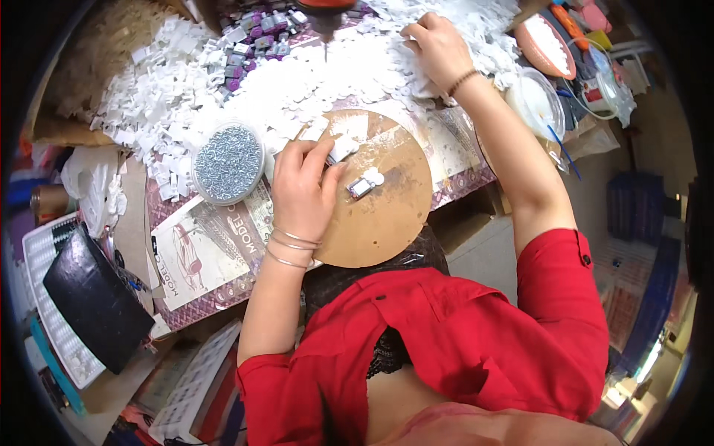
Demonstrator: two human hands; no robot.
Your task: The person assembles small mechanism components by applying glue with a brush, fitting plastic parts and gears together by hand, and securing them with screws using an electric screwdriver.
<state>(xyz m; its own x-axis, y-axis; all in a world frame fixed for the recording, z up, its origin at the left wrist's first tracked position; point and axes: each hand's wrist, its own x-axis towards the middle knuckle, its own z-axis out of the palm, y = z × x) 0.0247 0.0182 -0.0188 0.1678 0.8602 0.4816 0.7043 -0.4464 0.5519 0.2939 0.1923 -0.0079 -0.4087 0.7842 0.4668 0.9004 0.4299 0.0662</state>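
My left hand (303, 182) is over the left side of a round brown board (390, 230), thumb and fingers closed on a small white-and-grey plastic part (342, 149). On the board beside the fingertips lies another small part (363, 186), purple-grey with a white rounded end. My right hand (440, 53) reaches to the far side, over a heap of small white plastic pieces (357, 74). Its fingers are curled together; whatever they pinch, if anything, cannot be made out. Above the heap hangs a red and black power screwdriver (327, 18), bit pointing down.
Left of the board stands a round tub of small silvery screws (227, 163). White flat pieces (160, 97) and purple-grey parts (256, 37) are heaped behind. At right are a pink bowl (547, 46) and a clear tub (535, 102). A white crate (56, 297) stands left.
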